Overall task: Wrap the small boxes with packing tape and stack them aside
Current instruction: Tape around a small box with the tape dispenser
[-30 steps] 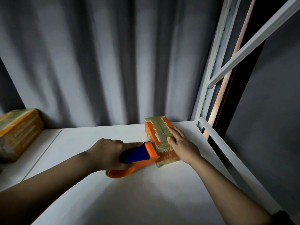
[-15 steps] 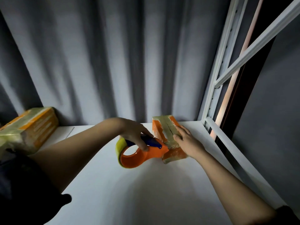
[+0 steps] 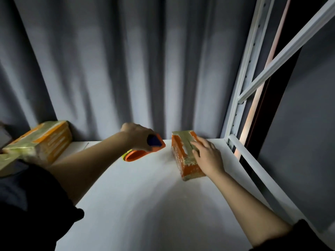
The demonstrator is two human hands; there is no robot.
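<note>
At the far left, two taped orange boxes (image 3: 41, 142) sit together against the grey curtain (image 3: 126, 66), wrapped in yellowish packing tape; a nearer part of that pile runs off the left edge and is blurred. A dark sleeve (image 3: 32, 205) fills the near left corner.

The left hand (image 3: 137, 136) is raised just above the white shelf surface (image 3: 145, 205), its fingers curled round the blue handle of the orange tape dispenser (image 3: 145, 149). The dispenser's round orange hoop hangs below the hand, with a sliver of yellow-green tape roll showing at its left edge. The dispenser is apart from the box on the right, with a clear gap of shelf between them.

Right of that gap, a small orange box (image 3: 183, 160) lies on the shelf, long side running near to far, with strips of tape across its top and near end. The right hand (image 3: 208, 156) rests on its top and right side, fingers stretched out flat and slightly spread, pressing it down.

At the far right stands the white metal shelf frame (image 3: 241, 98), with an upright post, a diagonal brace and a low rail along the shelf's edge.
</note>
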